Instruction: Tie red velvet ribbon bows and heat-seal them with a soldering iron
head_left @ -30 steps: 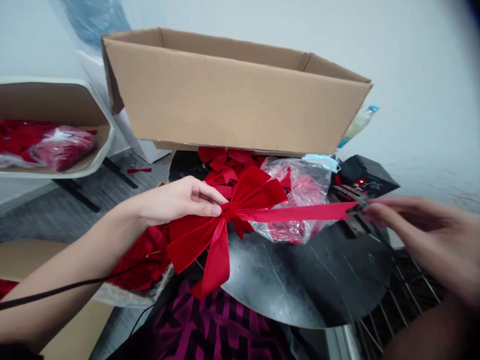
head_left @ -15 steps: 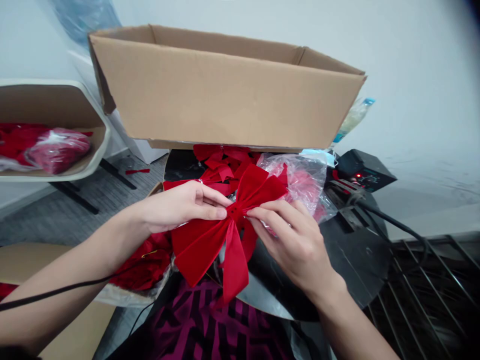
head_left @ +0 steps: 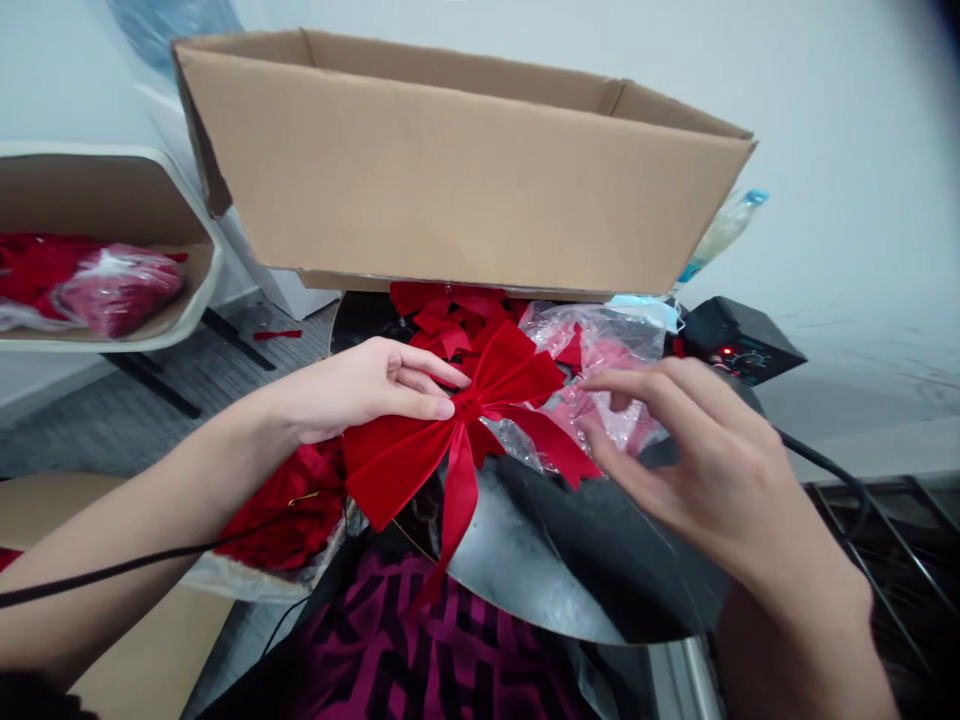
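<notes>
- At the centre, above the black desk, is a red velvet bow; the left hand grasps its middle from 9 o'clock.
- At 3 o'clock, the right hand has its grip released, thumb and fingers parted.
- At 6 o'clock, purple fabric carries large black letters, partly hidden by folds.
- Near 2 o'clock, the black control unit's dial markings are too small to read.

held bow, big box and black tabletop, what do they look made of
Bow: probably velvet, its red loops soft-looking and matte. Box: cardboard, dull brown, with creased corners. Tabletop: glossy black with reflections and pale veins; possibly marble or an imitation.
</notes>
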### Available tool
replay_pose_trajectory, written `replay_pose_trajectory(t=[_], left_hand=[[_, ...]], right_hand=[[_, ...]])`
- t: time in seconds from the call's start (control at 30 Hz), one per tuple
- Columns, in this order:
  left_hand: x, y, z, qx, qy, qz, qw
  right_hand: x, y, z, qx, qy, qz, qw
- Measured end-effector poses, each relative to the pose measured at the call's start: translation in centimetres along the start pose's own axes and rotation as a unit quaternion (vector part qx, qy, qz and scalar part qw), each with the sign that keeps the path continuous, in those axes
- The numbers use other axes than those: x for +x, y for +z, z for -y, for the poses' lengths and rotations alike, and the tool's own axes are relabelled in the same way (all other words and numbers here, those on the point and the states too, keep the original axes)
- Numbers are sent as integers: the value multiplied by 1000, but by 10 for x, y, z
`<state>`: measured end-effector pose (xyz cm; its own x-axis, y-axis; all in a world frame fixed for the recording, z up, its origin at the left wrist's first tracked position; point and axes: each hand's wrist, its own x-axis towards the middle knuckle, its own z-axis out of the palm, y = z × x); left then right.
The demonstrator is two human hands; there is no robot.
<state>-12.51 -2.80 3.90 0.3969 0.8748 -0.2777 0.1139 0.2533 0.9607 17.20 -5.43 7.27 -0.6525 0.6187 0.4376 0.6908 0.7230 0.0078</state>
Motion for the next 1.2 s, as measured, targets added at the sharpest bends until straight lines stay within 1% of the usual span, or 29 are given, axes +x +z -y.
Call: replay_pose_trajectory(t=[0.03, 0.13, 0.17, 0.23, 0.27, 0.3, 0.33, 0.4, 0.47, 0.5, 0.53, 0.57, 0.6, 0.63, 0.67, 0.7, 0.73, 0.8, 0.83, 0.87, 0.9, 0.93, 0.97, 1.0, 1.03, 1.07, 1.1, 1.13, 1.2], left_hand=[[-1, 2, -4, 6, -3, 10, 1000], [-5, 7, -15, -8, -10, 58, 998], [-8, 7, -18, -32, -4, 75, 997], [-12, 4, -19, -94, 17, 99, 991], [-14, 1, -17, -121, 33, 95, 987], [-15, -3, -15, -142, 52, 77, 986], [-15, -6, -12, -152, 71, 47, 985], [-13, -11, -6, -149, 103, -35, 983], [-9, -11, -1, -144, 129, -107, 975], [-8, -10, 2, -143, 135, -118, 974], [-6, -7, 4, -141, 134, -105, 975], [-5, -3, 6, -138, 130, -71, 979], [-3, 1, 7, -133, 122, -24, 983], [-2, 5, 9, -122, 114, 20, 986], [-1, 8, 11, -102, 112, 42, 988], [0, 11, 12, -76, 122, 30, 989], [0, 12, 13, -48, 145, -15, 988], [-3, 9, 15, -19, 200, -141, 969], [-7, 5, 15, -30, 215, -176, 960], [-12, 0, 15, -57, 218, -178, 958], [-18, -6, 15, -93, 204, -147, 963], [-26, -13, 14, -131, 177, -93, 971], [-34, -19, 13, -165, 149, -34, 974], [-42, -25, 13, -193, 131, 11, 972], [-50, -30, 13, -215, 124, 30, 968], [-57, -34, 14, -231, 123, 25, 965], [-63, -38, 15, -236, 126, 2, 963], [-68, -42, 18, -230, 130, -38, 964], [-76, -54, 27, -199, 118, -140, 963]], right_hand=[[6, 0, 4, 15, -12, -11, 1000], [24, 10, 17, 51, -81, 30, 995], [28, 15, 19, 78, -85, 35, 993], [32, 26, 15, 174, -56, 1, 983], [32, 32, 11, 237, -31, -21, 971], [31, 38, 6, 304, -3, -39, 952], [28, 45, 0, 369, 27, -52, 928], [23, 60, -11, 473, 82, -63, 875], [20, 75, -18, 535, 126, -61, 833], [19, 82, -20, 552, 142, -59, 820], [19, 88, -21, 562, 148, -56, 812], [19, 92, -21, 570, 146, -54, 806], [20, 95, -20, 575, 137, -55, 805], [22, 96, -20, 576, 123, -57, 806], [23, 96, -19, 574, 109, -60, 810], [24, 93, -19, 572, 97, -64, 812], [25, 88, -19, 567, 87, -70, 816], [27, 74, -19, 530, 68, -92, 840], [28, 64, -17, 486, 55, -103, 866], [31, 54, -15, 421, 41, -117, 898], [36, 44, -11, 342, 22, -125, 931], [42, 35, -6, 259, -7, -121, 958], [51, 28, 2, 181, -41, -103, 977], [62, 24, 11, 115, -79, -73, 988], [75, 23, 21, 60, -119, -36, 990], [88, 24, 33, 18, -148, 0, 989], [101, 28, 45, -9, -169, 27, 985], [113, 34, 56, -23, -182, 43, 982], [130, 44, 72, -20, -191, 49, 980]])
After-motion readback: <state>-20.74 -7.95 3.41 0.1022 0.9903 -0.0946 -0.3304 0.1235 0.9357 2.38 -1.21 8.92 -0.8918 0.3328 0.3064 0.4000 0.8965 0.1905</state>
